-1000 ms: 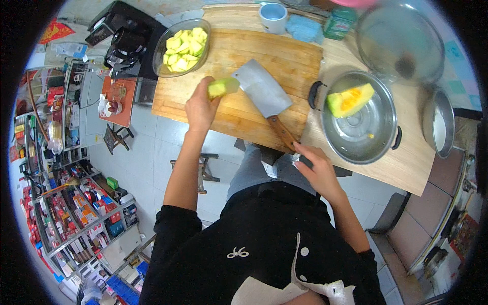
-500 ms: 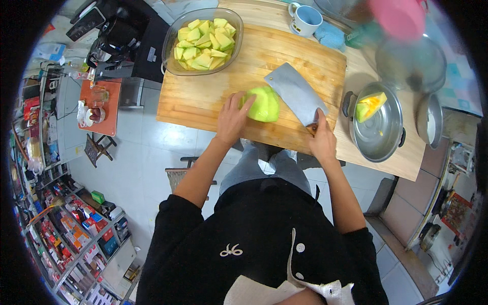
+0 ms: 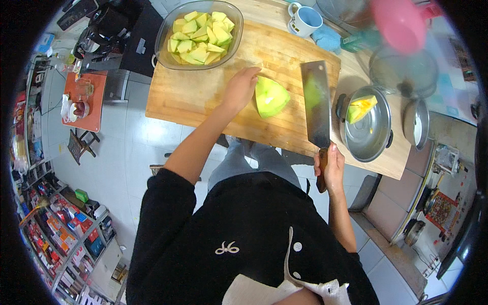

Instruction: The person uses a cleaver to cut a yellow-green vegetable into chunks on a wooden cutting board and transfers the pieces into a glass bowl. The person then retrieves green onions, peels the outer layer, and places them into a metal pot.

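Nearest, just past the near edge of the brown wooden cutting board [image 3: 203, 104], the person's right hand [image 3: 333, 165] has its fingers wrapped around the wooden handle of a broad grey metal cleaver [image 3: 316, 101]. The blade points toward the far edge, over the right part of the board and apart from the fruit. Farther in, between blade and left hand, a pale-green, smooth, rounded-triangular piece of fruit [image 3: 272, 96] lies whole on the board, nearer the near edge than the far one. The left hand [image 3: 240, 91] is at its left side, fingers stretched out close together and pinching nothing; whether they touch the fruit cannot be told.

Just beyond the board's right edge, on the light wooden desk [image 3: 391, 163], a round silver metal pot [image 3: 367, 142] with black handles holds a thick green-rimmed wedge with a yellow-orange inner face [image 3: 361, 108]. At the board's far left corner, a clear oval dish [image 3: 161, 50] is heaped with light-green chunks [image 3: 203, 38].

Judging by this, much of the cutting is done; the piece on the board and the wedge in the pot seem to be left.
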`<action>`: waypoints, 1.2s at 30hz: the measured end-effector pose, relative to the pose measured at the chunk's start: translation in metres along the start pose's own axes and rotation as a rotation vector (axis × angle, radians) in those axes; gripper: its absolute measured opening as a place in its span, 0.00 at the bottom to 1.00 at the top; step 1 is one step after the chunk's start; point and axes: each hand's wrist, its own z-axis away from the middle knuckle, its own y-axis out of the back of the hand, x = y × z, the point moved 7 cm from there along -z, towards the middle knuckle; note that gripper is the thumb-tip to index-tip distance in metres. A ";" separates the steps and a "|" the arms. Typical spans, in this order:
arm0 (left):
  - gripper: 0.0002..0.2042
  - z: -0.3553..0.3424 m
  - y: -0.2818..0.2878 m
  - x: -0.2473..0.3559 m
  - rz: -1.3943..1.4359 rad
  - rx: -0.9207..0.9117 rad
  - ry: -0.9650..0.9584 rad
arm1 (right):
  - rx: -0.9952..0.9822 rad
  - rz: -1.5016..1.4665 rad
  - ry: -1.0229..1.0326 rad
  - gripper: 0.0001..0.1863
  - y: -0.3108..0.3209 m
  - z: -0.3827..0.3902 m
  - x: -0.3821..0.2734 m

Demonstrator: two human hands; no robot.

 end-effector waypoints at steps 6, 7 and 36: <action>0.25 0.034 -0.024 -0.018 0.392 0.250 0.281 | -0.093 0.069 -0.028 0.24 0.009 -0.008 0.010; 0.27 0.038 -0.025 -0.009 0.338 0.313 0.251 | -0.077 0.167 -0.016 0.23 0.013 -0.010 0.013; 0.17 0.058 -0.095 0.031 0.839 0.349 0.739 | -0.214 0.751 0.306 0.24 -0.004 -0.042 0.004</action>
